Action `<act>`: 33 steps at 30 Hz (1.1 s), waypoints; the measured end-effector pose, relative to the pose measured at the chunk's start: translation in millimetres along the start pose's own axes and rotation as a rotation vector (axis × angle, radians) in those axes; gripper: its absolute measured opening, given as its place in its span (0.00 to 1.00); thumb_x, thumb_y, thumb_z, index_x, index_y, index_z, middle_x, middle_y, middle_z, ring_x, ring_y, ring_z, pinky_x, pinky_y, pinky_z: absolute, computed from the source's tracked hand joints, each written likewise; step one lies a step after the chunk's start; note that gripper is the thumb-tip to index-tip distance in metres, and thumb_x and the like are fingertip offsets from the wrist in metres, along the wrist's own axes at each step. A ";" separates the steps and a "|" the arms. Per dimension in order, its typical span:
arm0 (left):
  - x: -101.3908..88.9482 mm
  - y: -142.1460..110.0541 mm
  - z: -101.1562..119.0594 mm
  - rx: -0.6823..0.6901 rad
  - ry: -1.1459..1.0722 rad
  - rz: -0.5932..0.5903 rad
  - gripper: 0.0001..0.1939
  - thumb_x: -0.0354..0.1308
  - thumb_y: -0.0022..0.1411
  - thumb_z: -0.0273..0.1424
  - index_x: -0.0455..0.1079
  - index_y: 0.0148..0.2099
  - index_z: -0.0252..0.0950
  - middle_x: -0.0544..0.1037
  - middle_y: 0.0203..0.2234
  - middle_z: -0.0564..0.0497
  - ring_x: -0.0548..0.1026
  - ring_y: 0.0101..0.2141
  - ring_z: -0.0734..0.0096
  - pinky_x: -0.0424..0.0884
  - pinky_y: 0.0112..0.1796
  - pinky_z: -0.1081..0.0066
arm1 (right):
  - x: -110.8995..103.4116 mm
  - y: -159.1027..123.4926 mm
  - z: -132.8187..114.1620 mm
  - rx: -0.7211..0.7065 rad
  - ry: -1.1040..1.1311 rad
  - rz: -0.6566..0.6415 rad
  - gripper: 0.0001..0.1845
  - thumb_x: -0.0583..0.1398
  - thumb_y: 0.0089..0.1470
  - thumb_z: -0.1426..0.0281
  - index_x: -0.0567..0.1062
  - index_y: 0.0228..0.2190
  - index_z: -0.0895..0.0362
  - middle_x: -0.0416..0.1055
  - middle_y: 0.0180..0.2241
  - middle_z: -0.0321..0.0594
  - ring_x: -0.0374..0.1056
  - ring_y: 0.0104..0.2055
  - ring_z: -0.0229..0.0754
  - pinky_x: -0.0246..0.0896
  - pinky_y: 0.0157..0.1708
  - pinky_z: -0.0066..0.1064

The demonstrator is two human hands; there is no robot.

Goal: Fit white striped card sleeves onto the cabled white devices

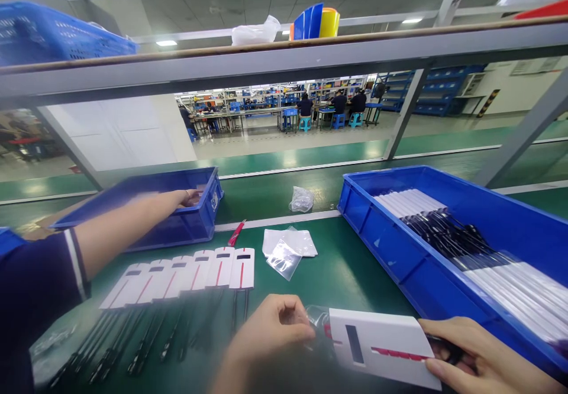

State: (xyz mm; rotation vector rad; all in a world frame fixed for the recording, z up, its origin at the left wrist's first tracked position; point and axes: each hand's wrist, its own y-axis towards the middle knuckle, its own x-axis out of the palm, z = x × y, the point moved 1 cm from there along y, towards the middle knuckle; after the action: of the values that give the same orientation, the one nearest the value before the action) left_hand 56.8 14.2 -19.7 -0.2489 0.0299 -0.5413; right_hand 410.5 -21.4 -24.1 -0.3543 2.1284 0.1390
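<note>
My left hand [266, 329] is closed at the bottom centre, pinching the mouth of a clear plastic bag [317, 317] against the left end of a white card [381, 344]. The card has a dark slot and a red stripe. At the bottom right, my right hand [479, 361] grips the card's right end, where a black part shows under the fingers. A row of several similar white cards [186, 273] with black stems lies on the green table to the left.
A co-worker's arm in a dark sleeve [110, 237] reaches from the left into a small blue bin [177, 228]. A large blue bin [386, 246] of packed pieces stands at the right. Loose clear bags [288, 246], a red-handled tool [236, 232] and a crumpled bag [302, 199] lie mid-table.
</note>
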 end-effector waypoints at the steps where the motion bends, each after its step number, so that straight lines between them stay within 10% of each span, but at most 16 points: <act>1: 1.4 -0.7 1.6 0.011 -0.006 0.024 0.12 0.69 0.51 0.31 0.72 0.37 0.33 0.72 0.25 0.55 0.69 0.27 0.75 0.62 0.31 0.75 | 0.3 0.6 0.7 0.000 -0.003 0.001 0.19 0.60 0.57 0.53 0.84 0.43 0.47 0.81 0.36 0.40 0.75 0.34 0.50 0.71 0.32 0.31; 5: 9.0 -6.4 10.7 0.128 0.156 0.106 0.29 0.65 0.54 0.25 0.72 0.59 0.46 0.75 0.41 0.54 0.68 0.30 0.76 0.64 0.34 0.74 | 0.3 3.4 2.6 0.001 -0.003 0.038 0.21 0.61 0.56 0.51 0.84 0.44 0.47 0.80 0.36 0.41 0.74 0.34 0.51 0.71 0.33 0.33; 10: 19.2 -14.2 21.0 0.305 0.415 0.100 0.26 0.60 0.59 0.24 0.74 0.59 0.49 0.73 0.54 0.49 0.74 0.36 0.71 0.71 0.42 0.69 | -2.6 6.2 -18.8 0.014 0.098 0.084 0.19 0.60 0.55 0.52 0.85 0.41 0.47 0.80 0.32 0.40 0.73 0.30 0.50 0.67 0.27 0.34; 16: 22.3 -16.1 20.6 0.622 0.800 0.238 0.42 0.76 0.49 0.44 0.69 0.64 0.48 0.68 0.63 0.41 0.63 0.63 0.36 0.56 0.63 0.37 | -2.6 11.6 -17.1 0.056 0.157 0.074 0.20 0.61 0.54 0.49 0.85 0.37 0.47 0.80 0.33 0.40 0.74 0.33 0.53 0.71 0.32 0.37; 20: 23.9 -15.6 17.7 0.744 0.844 0.313 0.38 0.69 0.55 0.31 0.65 0.67 0.52 0.70 0.62 0.47 0.61 0.66 0.40 0.39 0.69 0.40 | 1.5 13.4 -10.1 0.075 0.188 0.096 0.24 0.63 0.53 0.48 0.85 0.42 0.50 0.81 0.36 0.44 0.76 0.36 0.56 0.73 0.34 0.36; 25: 24.1 -14.6 17.5 0.766 0.869 0.314 0.34 0.61 0.61 0.39 0.59 0.68 0.59 0.72 0.60 0.56 0.62 0.65 0.43 0.52 0.67 0.41 | 4.2 10.6 -22.7 0.092 0.294 0.240 0.22 0.64 0.52 0.49 0.86 0.40 0.50 0.80 0.33 0.42 0.75 0.36 0.55 0.73 0.34 0.35; 33: 25.4 -13.3 27.3 0.715 0.868 0.330 0.34 0.64 0.59 0.40 0.61 0.66 0.61 0.75 0.57 0.57 0.67 0.63 0.44 0.59 0.64 0.42 | -2.9 20.8 -26.0 -0.015 0.244 0.053 0.23 0.60 0.57 0.48 0.84 0.42 0.49 0.79 0.32 0.42 0.76 0.40 0.61 0.75 0.34 0.35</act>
State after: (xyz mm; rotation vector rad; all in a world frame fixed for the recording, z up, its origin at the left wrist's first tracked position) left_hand 74.4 -3.7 10.9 0.6930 0.6955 -0.2685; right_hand 384.9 -7.1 -8.1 -0.3378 2.3798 0.1492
